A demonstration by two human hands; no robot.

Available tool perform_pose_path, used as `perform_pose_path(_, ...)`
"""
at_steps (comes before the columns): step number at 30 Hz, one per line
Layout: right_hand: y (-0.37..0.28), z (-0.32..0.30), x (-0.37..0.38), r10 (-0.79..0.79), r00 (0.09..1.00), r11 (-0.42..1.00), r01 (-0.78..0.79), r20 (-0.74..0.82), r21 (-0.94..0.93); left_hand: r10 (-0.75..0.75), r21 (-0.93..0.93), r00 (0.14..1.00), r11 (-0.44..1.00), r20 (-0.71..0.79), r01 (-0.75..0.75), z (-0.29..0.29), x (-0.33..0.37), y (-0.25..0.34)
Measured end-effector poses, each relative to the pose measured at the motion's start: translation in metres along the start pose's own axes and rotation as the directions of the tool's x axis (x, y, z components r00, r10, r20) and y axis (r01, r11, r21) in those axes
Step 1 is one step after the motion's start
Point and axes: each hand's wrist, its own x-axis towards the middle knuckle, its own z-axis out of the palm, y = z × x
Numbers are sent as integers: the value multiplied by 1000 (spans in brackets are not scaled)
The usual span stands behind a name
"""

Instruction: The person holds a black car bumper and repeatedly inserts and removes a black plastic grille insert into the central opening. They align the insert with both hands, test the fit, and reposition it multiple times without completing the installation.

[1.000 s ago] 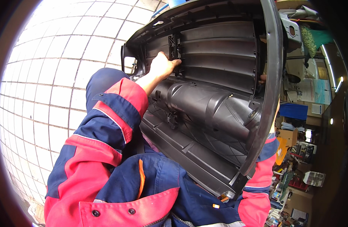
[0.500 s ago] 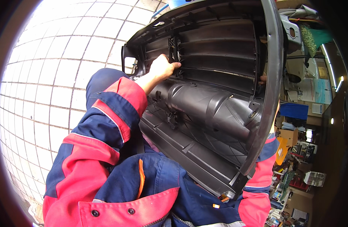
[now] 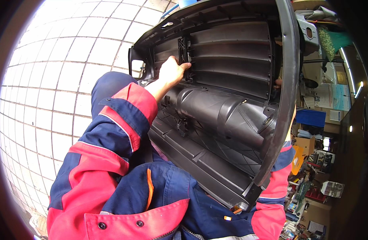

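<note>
A large black plastic louvered frame [image 3: 200, 156] leans tilted across my lap, with several wide slats [image 3: 232, 48] in its upper opening and a rounded duct-like bulge [image 3: 208, 108] below them. My left hand [image 3: 171, 73] is at the upright bar [image 3: 182, 50] between the slat sections. Its fingers curl around the bar, partly out of sight, and the thumb presses against its right side near the slat ends. My right hand [image 3: 278, 83] is mostly hidden behind the frame's right side. Only a bit of finger shows there, hooked around the inner edge.
White tiled floor [image 3: 64, 80] spreads out on the left. Beyond the frame's right rim are a blue bin [image 3: 310, 117], a cardboard box [image 3: 305, 145], an orange item [image 3: 297, 159] and cluttered shelves. A light grey bracket-like part [image 3: 308, 32] stands close behind the upper right corner.
The slats have turned, their broad faces now showing more and the light gap at the lowest one gone. My left thumb has shifted up slightly. My right hand stays put.
</note>
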Motion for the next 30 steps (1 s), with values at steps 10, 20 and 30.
perform_pose_path(10, 3, -3, 1, 52, 999, 998, -52, -8, 39, 13, 36, 1000, 999, -2, -13, -4, -5, 7)
perform_pose_path(20, 5, -10, 2, 77, 997, 997, -77, 17, -5, -14, 76, 996, 997, 86, 7, -9, -4, 6)
perform_pose_path(30, 18, -22, 9, 76, 995, 996, -80, 71, 47, -10, 71, 999, 997, 33, 8, -1, -4, 0)
